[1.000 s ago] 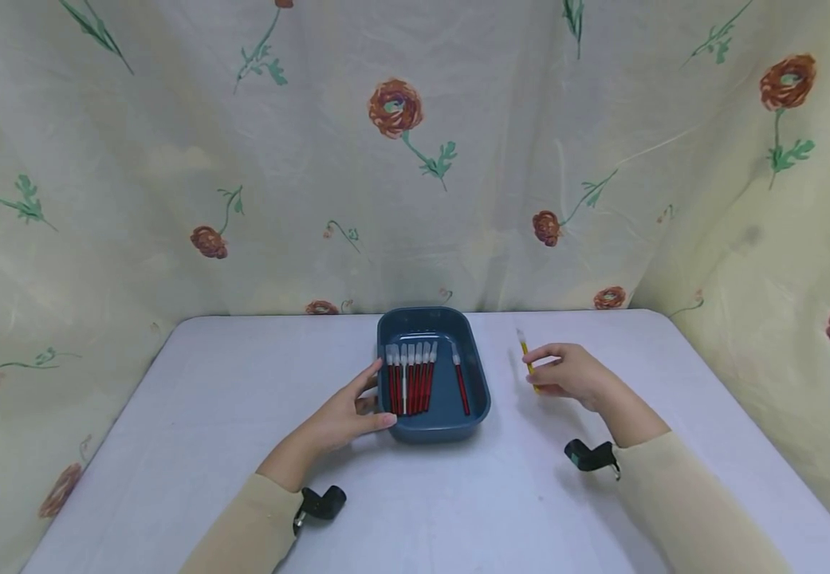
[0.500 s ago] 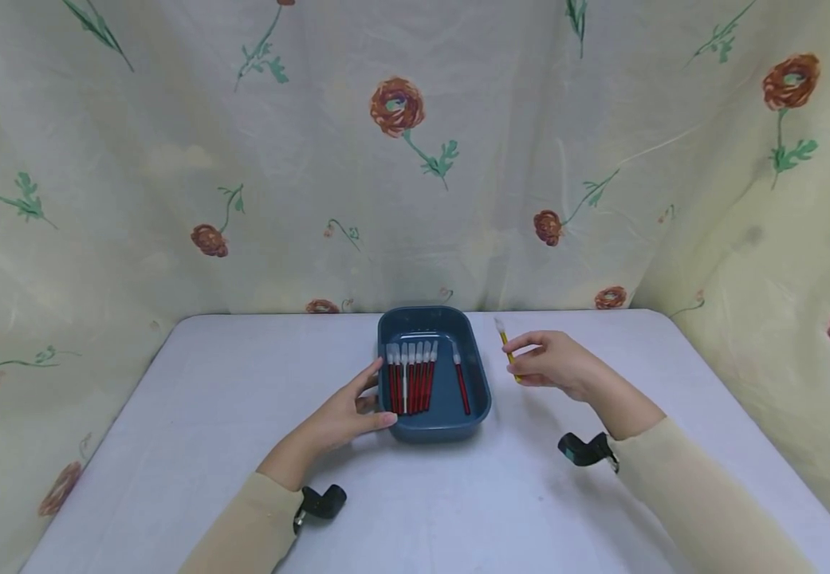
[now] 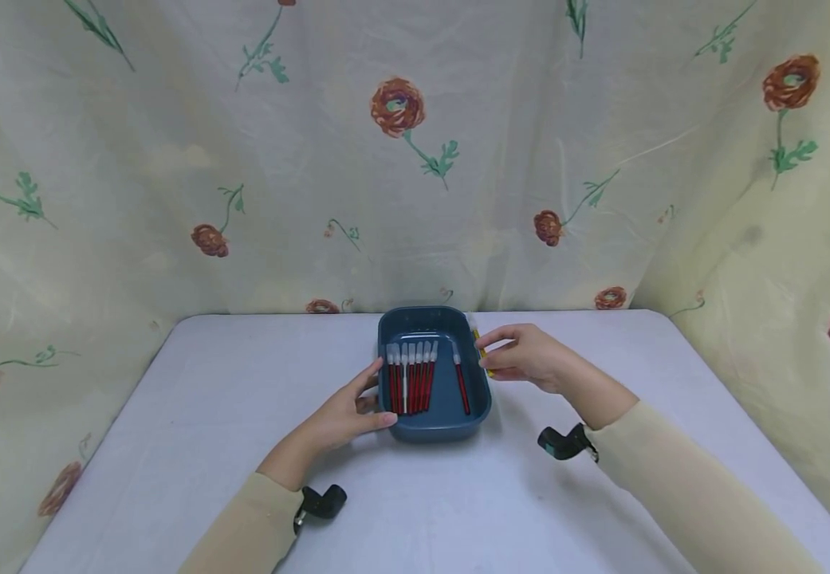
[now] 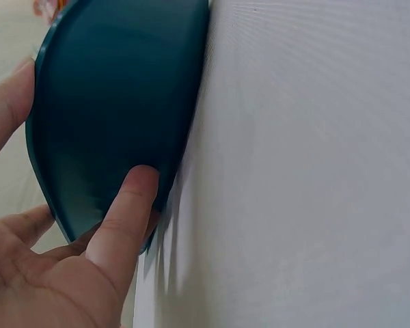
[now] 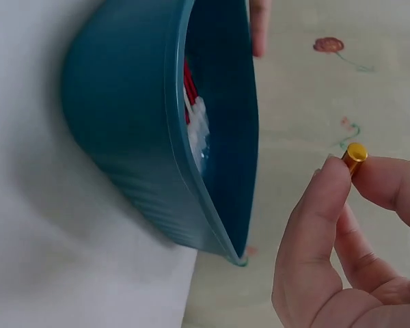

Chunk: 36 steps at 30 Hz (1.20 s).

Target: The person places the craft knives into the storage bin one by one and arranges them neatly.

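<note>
A deep blue plastic basin (image 3: 434, 435) stands on the table. My left hand (image 3: 339, 414) touches its near left corner from outside, the thumb straight against the front wall (image 4: 123, 96) and a fingertip at the left rim. Several slim red pen-like sticks (image 3: 415, 391) with pale translucent caps lie side by side inside, a white stick (image 3: 405, 391) among them. Another red stick (image 3: 463, 389) lies apart on the right. Just outside the right rim, my right hand (image 3: 533, 359) pinches a yellow capped stick (image 3: 489, 371) between thumb and fingers; its shiny gold end (image 5: 356, 153) faces the wrist camera.
A white cloth covers the table (image 3: 242, 399), with the basin near its back edge. Flower-printed curtains (image 3: 300, 159) rise behind and beside it. A small black camera (image 3: 564, 442) is strapped at the right cuff, another camera (image 3: 323, 502) at the left.
My right hand has carried the yellow stick leftward and slightly toward the back, up to the basin's right rim. My left hand and the basin have stayed in place.
</note>
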Tool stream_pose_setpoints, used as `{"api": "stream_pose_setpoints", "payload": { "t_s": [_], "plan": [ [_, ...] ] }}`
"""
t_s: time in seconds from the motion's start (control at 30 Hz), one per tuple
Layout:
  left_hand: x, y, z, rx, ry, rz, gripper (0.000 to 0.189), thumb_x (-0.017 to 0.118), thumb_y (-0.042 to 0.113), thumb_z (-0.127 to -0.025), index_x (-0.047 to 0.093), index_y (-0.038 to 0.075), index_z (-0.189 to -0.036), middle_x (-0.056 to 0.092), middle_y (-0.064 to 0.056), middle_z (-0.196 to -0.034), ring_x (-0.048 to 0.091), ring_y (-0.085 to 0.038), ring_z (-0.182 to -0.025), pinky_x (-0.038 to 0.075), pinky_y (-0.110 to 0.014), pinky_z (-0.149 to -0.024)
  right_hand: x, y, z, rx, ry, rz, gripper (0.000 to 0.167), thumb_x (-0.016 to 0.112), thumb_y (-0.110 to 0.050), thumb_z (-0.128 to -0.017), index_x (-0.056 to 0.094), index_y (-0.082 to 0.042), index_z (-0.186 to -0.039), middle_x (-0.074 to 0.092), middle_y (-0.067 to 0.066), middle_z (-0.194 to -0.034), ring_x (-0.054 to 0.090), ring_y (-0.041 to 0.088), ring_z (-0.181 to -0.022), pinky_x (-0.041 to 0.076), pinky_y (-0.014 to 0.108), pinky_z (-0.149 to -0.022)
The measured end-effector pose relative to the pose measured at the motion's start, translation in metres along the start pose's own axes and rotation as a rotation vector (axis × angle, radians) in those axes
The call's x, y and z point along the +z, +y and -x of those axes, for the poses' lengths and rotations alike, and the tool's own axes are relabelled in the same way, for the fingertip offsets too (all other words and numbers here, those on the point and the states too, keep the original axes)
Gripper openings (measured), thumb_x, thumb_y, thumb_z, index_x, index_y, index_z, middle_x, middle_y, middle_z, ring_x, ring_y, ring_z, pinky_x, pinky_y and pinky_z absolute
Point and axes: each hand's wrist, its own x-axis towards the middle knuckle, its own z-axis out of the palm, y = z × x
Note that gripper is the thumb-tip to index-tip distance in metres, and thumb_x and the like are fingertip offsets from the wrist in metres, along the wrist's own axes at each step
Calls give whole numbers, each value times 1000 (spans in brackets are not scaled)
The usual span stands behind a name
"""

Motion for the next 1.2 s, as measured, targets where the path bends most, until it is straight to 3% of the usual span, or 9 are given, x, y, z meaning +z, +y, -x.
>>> {"api": "stream_pose_setpoints", "payload": {
  "t_s": [0.27,0.67,1.2],
  "plan": [
    [1,-2,-3,-12,14,-22,101,84,33,-83,20,32,-161,27,-15,-162,34,-42,-144,37,-55,-110,15,-3,-11,29,-30,-12,37,69,-2,-93,60,3,-128,64,14,-105,65,16,-82,59,32,-82],
    [1,-2,-3,-8,19,-21,101,84,32,-83,20,33,-161,28,-16,-162,36,-42,-143,39,-55,-109,29,-6,-25,82,-22,6,36,69,-3,-94,60,4,-129,66,15,-108,68,17,-81,60,29,-78],
    [0,-3,-2,5,6,-12,100,84,33,-83,21,33,-161,28,-16,-162,35,-42,-143,38,-56,-109,43,-4,-38,75,-74,74,34,65,0,-94,61,11,-126,68,19,-109,67,15,-77,60,32,-80]
  ]
}}
